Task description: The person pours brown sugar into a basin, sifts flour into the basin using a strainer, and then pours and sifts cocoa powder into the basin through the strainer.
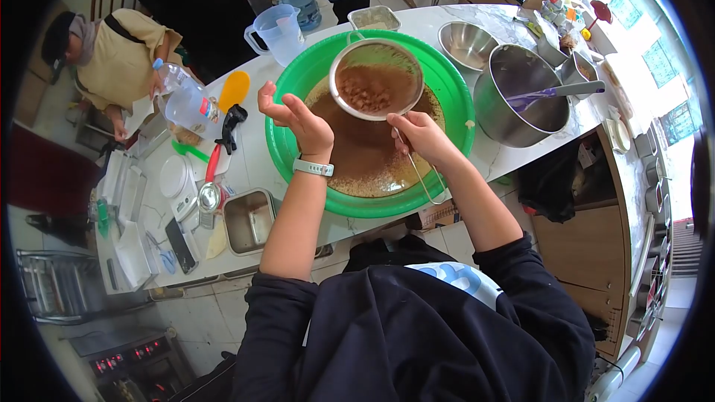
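A round metal sieve [376, 78] with brown powder and small lumps in it is held over a large green basin [281, 150]. My right hand [424, 136] grips the sieve by its wire handle, near the rim. To the left of the sieve, my left hand [300, 120] is raised above the basin's edge, fingers apart and holding nothing. Below the sieve, brown powder [350, 147] covers much of a pale, wet-looking mixture [376, 185] in the basin.
A deep metal pot [512, 120] with a purple spatula and a steel bowl [468, 43] stand right of the basin. At left are a clear jug [280, 36], a yellow scraper [234, 91], a steel tray [249, 222] and a person [123, 59] beside the counter.
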Tool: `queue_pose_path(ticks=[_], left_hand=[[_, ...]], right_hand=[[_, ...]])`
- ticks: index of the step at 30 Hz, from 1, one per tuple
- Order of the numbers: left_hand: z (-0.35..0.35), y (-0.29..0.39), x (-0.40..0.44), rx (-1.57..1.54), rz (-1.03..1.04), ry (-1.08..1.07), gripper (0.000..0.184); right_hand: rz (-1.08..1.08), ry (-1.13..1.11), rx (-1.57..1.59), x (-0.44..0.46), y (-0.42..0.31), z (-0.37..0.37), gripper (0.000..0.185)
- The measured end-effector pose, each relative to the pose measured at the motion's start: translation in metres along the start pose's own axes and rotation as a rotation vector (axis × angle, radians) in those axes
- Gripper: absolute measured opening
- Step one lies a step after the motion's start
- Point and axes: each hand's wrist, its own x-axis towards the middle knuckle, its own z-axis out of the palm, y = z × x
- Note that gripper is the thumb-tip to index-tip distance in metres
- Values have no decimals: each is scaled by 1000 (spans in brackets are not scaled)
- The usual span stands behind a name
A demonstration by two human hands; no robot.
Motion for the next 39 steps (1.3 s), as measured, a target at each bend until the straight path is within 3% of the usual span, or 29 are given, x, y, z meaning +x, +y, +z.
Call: queue_pose_path(ticks=[4,8,12,16,17,20,22,25,29,33,36,39], left_hand=[[-3,-1,1,21,27,-12,54],[0,1,0,4,20,1,54],[-2,-2,1,20,2,-2,53],[1,0,-2,1,5,-15,53],[2,1,-2,8,13,-19,53],[2,-2,1,40,47,31,50],[3,0,-1,114,48,20,52],[-1,-2,0,75,68,21,49],[0,-3,1,4,35,51,47],[1,-3,0,15,75,37,48],[1,-3,1,26,50,68,49],[1,-1,-1,36,47,64,50]], right_hand=[[72,-183,-155,-4,2,0,32],[10,8,-18,1,2,-1,32],[70,-141,-180,-5,2,0,34],[-30,-7,-98,0,4,-2,33],[-3,-95,-207,-2,3,-2,32],[83,-54,-228,-6,-3,1,32],[-5,77,-95,0,0,1,31],[16,-123,-145,-5,-1,4,28],[38,37,-122,-5,-4,6,26],[3,-69,-147,-5,-1,5,24],[43,2,-175,-5,-2,3,25],[-48,39,-91,-1,2,2,28]])
